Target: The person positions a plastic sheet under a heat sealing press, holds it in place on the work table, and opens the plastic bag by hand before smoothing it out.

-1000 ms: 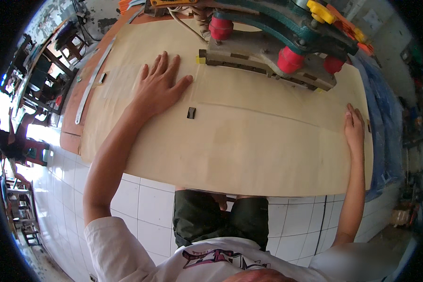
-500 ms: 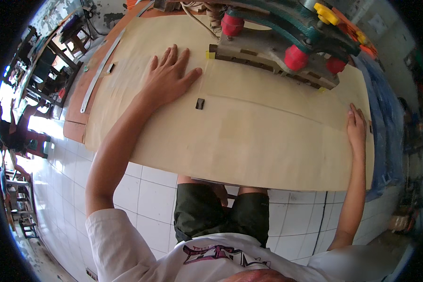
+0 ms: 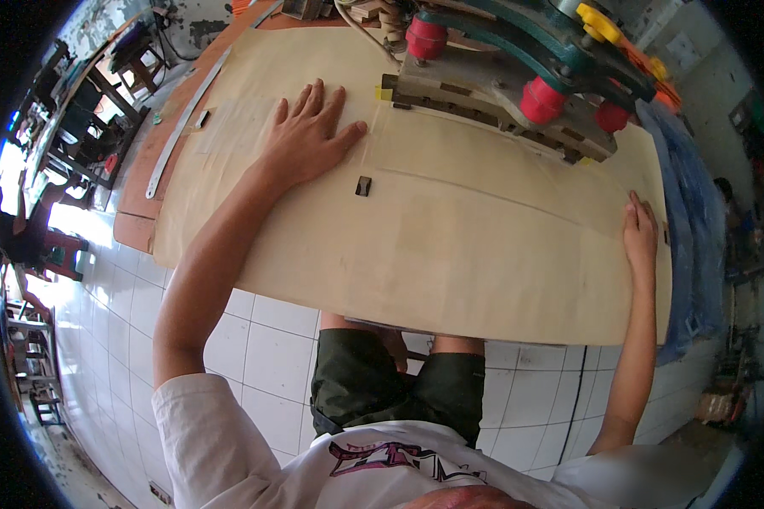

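A large cream-coloured sheet (image 3: 450,254) covers most of the table in front of me. My left hand (image 3: 310,140) lies flat on its left half, fingers spread and nothing in them. Over at the sheet's right side, my right hand (image 3: 641,229) rests with its fingers stretched out and close together, pointing away from me. A small black block (image 3: 363,186) sits on the sheet to the right of my left wrist. Above the far part of the sheet stands a green machine head (image 3: 518,47) with red knobs, a yellow knob and a long metal bar (image 3: 484,114) along its underside.
A steel ruler (image 3: 187,127) lies along the orange-brown tabletop (image 3: 136,229) at the left, with another small dark block (image 3: 202,120) beside it. Blue plastic sheeting (image 3: 696,246) hangs at the right edge. Stools and workbenches stand farther left on the white tiled floor (image 3: 276,360).
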`<state>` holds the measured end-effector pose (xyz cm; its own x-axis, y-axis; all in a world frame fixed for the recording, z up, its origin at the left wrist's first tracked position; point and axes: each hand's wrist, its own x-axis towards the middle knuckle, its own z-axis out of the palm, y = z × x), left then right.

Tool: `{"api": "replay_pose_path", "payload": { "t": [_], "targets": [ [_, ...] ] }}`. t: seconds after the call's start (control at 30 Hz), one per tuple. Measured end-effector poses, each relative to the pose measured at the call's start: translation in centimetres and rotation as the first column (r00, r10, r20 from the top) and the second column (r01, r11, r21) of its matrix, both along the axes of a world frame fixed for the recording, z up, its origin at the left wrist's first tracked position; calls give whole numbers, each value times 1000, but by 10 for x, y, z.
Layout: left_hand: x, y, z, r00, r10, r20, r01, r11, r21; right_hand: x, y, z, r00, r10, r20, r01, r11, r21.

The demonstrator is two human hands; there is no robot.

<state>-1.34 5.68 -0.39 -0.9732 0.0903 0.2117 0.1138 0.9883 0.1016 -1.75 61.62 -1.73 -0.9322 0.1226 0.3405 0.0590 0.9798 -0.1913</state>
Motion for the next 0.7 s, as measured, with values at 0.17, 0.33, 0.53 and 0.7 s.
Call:
{"api": "replay_pose_path", "payload": {
  "t": [0.17,0.33,0.53,0.7],
  "targets": [
    [1,-2,-3,1000,-4,-7,4,1000,0,2,-5,0,1000,12,0,-12,1000,-6],
    [-2,-3,-3,1000,-8,-21,7,1000,-27,1,-4,1,1000,-17,-15,16,1000,-17],
    [-4,-2,-6,1000,6,-20,-7,999,-48,1,-6,2,1000,1,-12,-2,1000,-26],
    [-4,-2,-6,1000,4,-30,-6,999,-41,0,0,0,1000,12,-17,-12,1000,7]
  ]
}}
